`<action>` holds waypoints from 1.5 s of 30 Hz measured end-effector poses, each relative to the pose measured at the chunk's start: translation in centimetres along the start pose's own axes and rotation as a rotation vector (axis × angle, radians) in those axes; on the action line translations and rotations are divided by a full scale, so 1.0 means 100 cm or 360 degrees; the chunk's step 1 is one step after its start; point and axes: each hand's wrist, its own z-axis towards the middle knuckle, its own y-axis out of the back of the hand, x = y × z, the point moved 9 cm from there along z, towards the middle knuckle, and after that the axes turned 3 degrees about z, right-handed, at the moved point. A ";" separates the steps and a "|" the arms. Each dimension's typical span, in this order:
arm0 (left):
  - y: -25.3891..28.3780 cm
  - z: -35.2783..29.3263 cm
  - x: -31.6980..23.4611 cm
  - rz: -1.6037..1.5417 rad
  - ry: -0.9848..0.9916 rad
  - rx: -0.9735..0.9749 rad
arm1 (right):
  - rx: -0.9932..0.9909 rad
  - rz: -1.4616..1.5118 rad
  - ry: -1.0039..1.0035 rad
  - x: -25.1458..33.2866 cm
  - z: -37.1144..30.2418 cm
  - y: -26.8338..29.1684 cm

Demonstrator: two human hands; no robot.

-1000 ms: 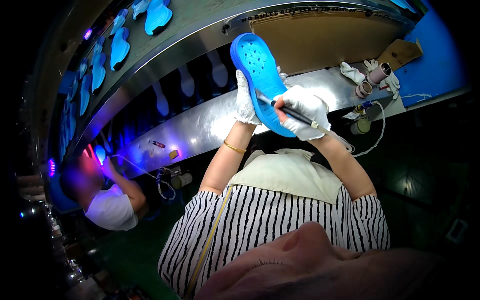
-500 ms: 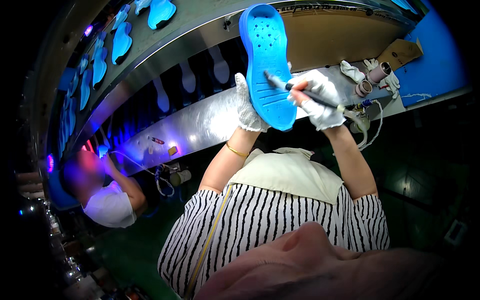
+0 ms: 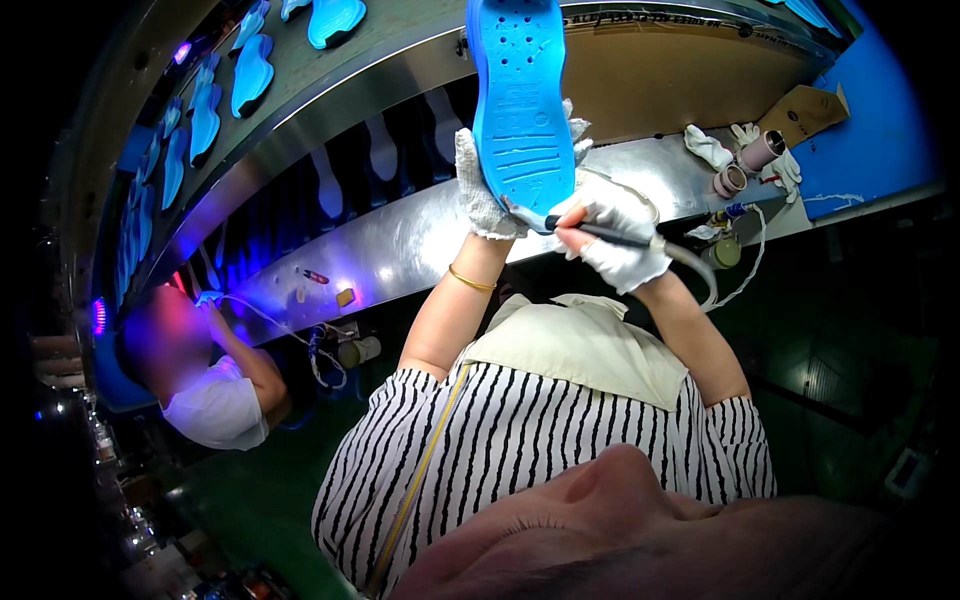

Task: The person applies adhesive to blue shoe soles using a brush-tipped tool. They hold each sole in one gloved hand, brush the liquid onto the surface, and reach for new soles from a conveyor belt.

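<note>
The gloved left hand has its fingers wrapped around a blue shoe bottom, up above the desk. The gloved right hand has its fingers closed on a black brush, with its tip at the near end of the shoe bottom. Pink cups stand on the right, beside white gloves.

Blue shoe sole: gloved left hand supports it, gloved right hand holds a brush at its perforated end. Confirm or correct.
Wrong end: the head view shows the brush at the near, unperforated end of the blue shoe sole. The gloved left hand supports it; the gloved right hand holds the brush.
</note>
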 end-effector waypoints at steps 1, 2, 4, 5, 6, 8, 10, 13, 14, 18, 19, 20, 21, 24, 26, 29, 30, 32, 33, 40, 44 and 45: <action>-0.001 0.000 -0.001 -0.0033 0.0001 0.0030 | -0.0041 0.0203 -0.0103 -0.007 -0.001 0.003; -0.001 0.000 -0.002 -0.0050 0.0018 0.0049 | -0.0121 0.0183 0.0044 0.000 0.000 0.011; 0.002 0.000 -0.004 -0.0081 0.0030 0.0033 | -0.0088 -0.0105 0.0194 0.007 0.000 0.013; 0.001 0.000 -0.005 -0.0111 0.0032 0.0051 | -0.0056 -0.0353 0.0285 0.012 0.000 0.013; 0.003 0.003 -0.007 -0.0017 0.0065 0.0036 | 0.0134 -0.0294 0.0216 0.008 -0.001 0.004; 0.000 0.003 -0.008 -0.0047 0.0118 0.0100 | 0.0236 -0.0178 0.0104 0.004 0.000 0.003; 0.001 0.002 -0.008 -0.0029 0.0175 0.0093 | 0.0180 0.0049 -0.0115 -0.006 0.001 0.008; -0.004 0.001 -0.007 -0.0207 0.0270 0.0162 | 0.0111 -0.0001 -0.0100 -0.005 -0.001 0.013; -0.003 0.002 -0.008 -0.0164 0.0279 0.0141 | 0.0170 -0.0024 -0.0130 -0.007 -0.002 0.010; 0.002 0.006 -0.009 0.0030 0.0363 0.0097 | 0.0402 0.0099 -0.0343 -0.019 -0.012 -0.003; 0.001 0.007 -0.010 0.0041 0.0375 0.0115 | 0.0437 0.0190 -0.0433 -0.022 -0.015 -0.005; -0.001 0.007 -0.010 0.0052 0.0386 0.0134 | 0.0439 0.0211 -0.0392 -0.018 -0.014 -0.005; -0.002 0.007 -0.011 0.0062 0.0399 0.0149 | 0.0398 0.0358 -0.0224 -0.006 -0.010 -0.003; -0.005 0.005 -0.006 -0.0049 0.0557 0.0178 | 0.0210 0.0170 -0.0137 0.003 -0.001 0.010; 0.002 0.006 -0.006 0.0050 0.0593 0.0084 | 0.0208 -0.0273 0.0218 0.021 0.007 0.006; 0.024 0.012 -0.008 0.0247 0.0632 -0.0232 | 0.0322 -0.0402 0.0247 0.018 0.012 -0.007; 0.031 0.013 -0.010 0.0373 0.0662 -0.0313 | 0.0343 -0.0353 0.0218 0.015 0.014 -0.009; 0.047 0.011 -0.015 0.0705 0.0703 -0.0528 | 0.0364 -0.0207 -0.0157 -0.007 0.017 -0.010; 0.045 0.012 -0.013 0.0756 0.0757 -0.0472 | 0.0378 -0.0151 -0.0391 -0.019 0.015 -0.008; 0.036 -0.002 0.012 0.0912 0.1205 -0.0345 | 0.0432 -0.0015 -0.0413 -0.011 0.021 0.014; 0.029 0.000 0.013 0.1017 0.1234 -0.0260 | 0.0427 -0.0314 -0.0262 -0.013 0.021 0.013; 0.030 0.000 0.013 0.1055 0.1240 -0.0266 | 0.0448 -0.0520 -0.0206 -0.011 0.019 0.014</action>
